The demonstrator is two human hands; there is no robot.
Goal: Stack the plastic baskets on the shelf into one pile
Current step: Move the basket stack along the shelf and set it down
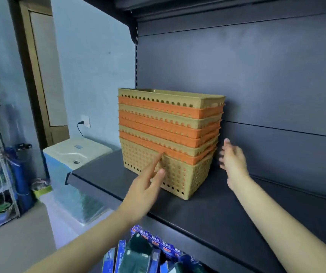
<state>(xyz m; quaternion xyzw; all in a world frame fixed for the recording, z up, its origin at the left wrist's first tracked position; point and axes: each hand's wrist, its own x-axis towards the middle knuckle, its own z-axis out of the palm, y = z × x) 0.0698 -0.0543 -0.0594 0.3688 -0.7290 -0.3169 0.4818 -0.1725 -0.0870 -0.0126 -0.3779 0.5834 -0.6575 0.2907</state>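
With baskets (170,134) already nested in one pile on shelf (207,209), pile is flanked: left hand (148,182) spread, fingertips at front wall; right hand (233,160) spread, just beside, nothing gripped.

L hand (146,186) – flat, R hand (233,160) – splayed

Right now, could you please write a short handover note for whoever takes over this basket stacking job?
Left hand: open, fingers against the front wall of the bottom tan basket.
Right hand: open, beside the pile's right side, holding nothing.
Things: tan and orange baskets nested in one pile on the dark shelf.
Done: no loose baskets in view; stacking looks finished.
Left: perhaps square up the pile, then withdraw.
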